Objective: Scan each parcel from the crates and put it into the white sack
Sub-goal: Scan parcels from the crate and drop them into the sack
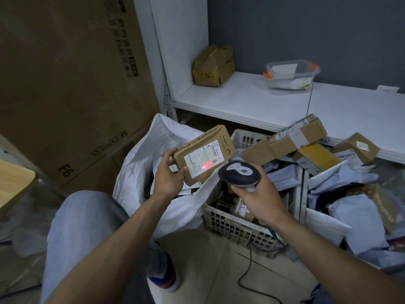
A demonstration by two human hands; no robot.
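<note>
Scanning is under way: a brown parcel is pinched by its edge in the left grip, above the white sack; its label is lit red by the scanner clasped in the right grip; beyond that grip the crates lie heaped, so much is judged left.

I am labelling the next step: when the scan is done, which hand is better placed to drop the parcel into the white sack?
Left. The left hand grips the parcel just over the open white sack. The right hand holds the scanner over the crate.
</note>
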